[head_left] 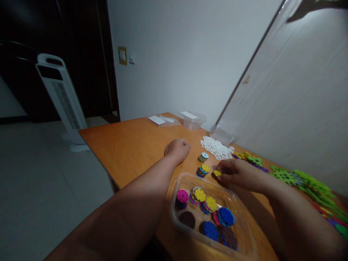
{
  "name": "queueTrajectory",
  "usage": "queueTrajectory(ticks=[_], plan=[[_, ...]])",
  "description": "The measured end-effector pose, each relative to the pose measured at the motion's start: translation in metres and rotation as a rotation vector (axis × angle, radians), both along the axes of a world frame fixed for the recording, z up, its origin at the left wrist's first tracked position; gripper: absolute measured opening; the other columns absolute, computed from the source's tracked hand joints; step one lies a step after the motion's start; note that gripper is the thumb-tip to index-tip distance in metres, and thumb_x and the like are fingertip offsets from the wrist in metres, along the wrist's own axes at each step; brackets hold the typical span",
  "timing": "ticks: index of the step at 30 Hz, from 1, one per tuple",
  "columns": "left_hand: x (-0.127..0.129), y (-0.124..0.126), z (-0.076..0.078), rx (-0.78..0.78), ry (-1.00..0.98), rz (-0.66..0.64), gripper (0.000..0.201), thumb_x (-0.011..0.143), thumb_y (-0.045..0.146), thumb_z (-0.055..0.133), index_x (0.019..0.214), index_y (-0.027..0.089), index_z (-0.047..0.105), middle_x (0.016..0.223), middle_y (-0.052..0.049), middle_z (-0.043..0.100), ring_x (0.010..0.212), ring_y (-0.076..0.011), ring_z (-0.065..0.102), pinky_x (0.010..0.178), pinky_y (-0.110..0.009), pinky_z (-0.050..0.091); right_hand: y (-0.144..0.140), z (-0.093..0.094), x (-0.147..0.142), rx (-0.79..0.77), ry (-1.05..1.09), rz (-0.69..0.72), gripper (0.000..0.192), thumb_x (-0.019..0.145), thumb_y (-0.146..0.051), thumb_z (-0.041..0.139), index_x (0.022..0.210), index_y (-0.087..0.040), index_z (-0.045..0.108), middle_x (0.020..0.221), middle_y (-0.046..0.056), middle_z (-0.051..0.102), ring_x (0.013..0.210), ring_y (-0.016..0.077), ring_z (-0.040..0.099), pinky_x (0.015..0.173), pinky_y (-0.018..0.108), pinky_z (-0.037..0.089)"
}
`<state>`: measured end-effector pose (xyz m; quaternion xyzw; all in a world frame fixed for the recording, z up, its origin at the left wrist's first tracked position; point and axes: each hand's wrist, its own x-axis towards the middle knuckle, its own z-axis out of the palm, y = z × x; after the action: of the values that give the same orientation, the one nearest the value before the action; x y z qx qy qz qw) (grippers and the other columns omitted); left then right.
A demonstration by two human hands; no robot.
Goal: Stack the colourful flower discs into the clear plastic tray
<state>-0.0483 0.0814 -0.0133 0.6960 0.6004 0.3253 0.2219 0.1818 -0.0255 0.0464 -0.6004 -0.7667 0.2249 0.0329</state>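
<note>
My left hand point(178, 149) rests on the table as a closed fist, with nothing showing in it. The fingers of my right hand point(231, 173) are closed around a yellow notched plastic disc point(216, 173), low over the tabletop; whether more discs sit beneath it I cannot tell. Just left of it stands a short stack of discs topped with yellow point(204, 169). Behind that is another stack with a pale top disc point(203, 156). A clear plastic tub point(176, 226) nearest me holds several stacks of pink, yellow, blue and brown discs.
White lattice pieces point(217, 148) lie beyond my right hand, beside a clear container point(223, 135). Green linking pieces point(288, 175) spread along the wall side. A clear bowl point(193, 121) and a plastic bag point(164, 120) sit at the far edge. A white tower fan point(63, 98) stands left.
</note>
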Motion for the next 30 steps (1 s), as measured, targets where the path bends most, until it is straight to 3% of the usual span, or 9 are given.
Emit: queueTrajectory(ticks=[6, 11, 16, 20, 25, 30], plan=[[0.001, -0.001, 0.001, -0.017, 0.008, -0.003, 0.023, 0.086, 0.037, 0.054, 0.087, 0.027, 0.075, 0.089, -0.002, 0.076, 0.074, -0.0174, 0.062, 0.064, -0.027, 0.039, -0.016, 0.029, -0.001, 0.097, 0.086, 0.051, 0.027, 0.090, -0.042, 0.062, 0.104, -0.020, 0.066, 0.075, 0.000, 0.060, 0.067, 0.0159, 0.052, 0.059, 0.028, 0.041], [0.001, -0.002, 0.001, -0.026, 0.006, -0.007, 0.022, 0.085, 0.036, 0.055, 0.088, 0.027, 0.076, 0.089, -0.002, 0.076, 0.076, -0.0177, 0.063, 0.065, -0.026, 0.040, -0.054, 0.053, -0.047, 0.059, 0.111, 0.201, 0.016, 0.090, -0.032, 0.064, 0.104, -0.025, 0.067, 0.078, -0.001, 0.064, 0.069, 0.0155, 0.058, 0.061, 0.025, 0.044], [0.000, -0.001, 0.001, -0.024, -0.012, -0.019, 0.021, 0.084, 0.035, 0.056, 0.086, 0.026, 0.075, 0.090, -0.002, 0.076, 0.077, -0.0181, 0.064, 0.065, -0.027, 0.041, -0.079, 0.052, -0.090, -0.051, 0.043, 0.278, 0.019, 0.084, -0.015, 0.062, 0.097, -0.026, 0.069, 0.083, -0.001, 0.070, 0.068, 0.0137, 0.061, 0.056, 0.022, 0.042], [0.000, -0.001, 0.001, -0.025, -0.007, -0.015, 0.021, 0.085, 0.035, 0.056, 0.087, 0.026, 0.075, 0.091, -0.003, 0.076, 0.078, -0.0184, 0.065, 0.066, -0.027, 0.041, -0.084, 0.045, -0.102, -0.059, 0.048, 0.308, 0.011, 0.087, -0.020, 0.062, 0.092, -0.025, 0.070, 0.079, -0.001, 0.069, 0.063, 0.0126, 0.059, 0.054, 0.022, 0.041], [0.001, 0.000, 0.000, -0.023, -0.002, -0.023, 0.022, 0.085, 0.034, 0.055, 0.088, 0.026, 0.076, 0.092, -0.003, 0.076, 0.080, -0.0180, 0.065, 0.068, -0.026, 0.043, -0.078, 0.056, -0.093, -0.044, 0.126, 0.287, 0.011, 0.091, -0.027, 0.062, 0.097, -0.025, 0.071, 0.081, 0.001, 0.071, 0.067, 0.0142, 0.061, 0.056, 0.023, 0.044], [0.000, -0.002, 0.003, -0.032, -0.018, -0.018, 0.022, 0.085, 0.035, 0.056, 0.087, 0.027, 0.076, 0.089, -0.002, 0.076, 0.078, -0.0184, 0.064, 0.066, -0.027, 0.042, -0.047, 0.054, -0.042, 0.103, 0.210, 0.153, 0.018, 0.095, -0.037, 0.060, 0.102, -0.023, 0.068, 0.088, 0.003, 0.070, 0.079, 0.0186, 0.062, 0.066, 0.027, 0.049]])
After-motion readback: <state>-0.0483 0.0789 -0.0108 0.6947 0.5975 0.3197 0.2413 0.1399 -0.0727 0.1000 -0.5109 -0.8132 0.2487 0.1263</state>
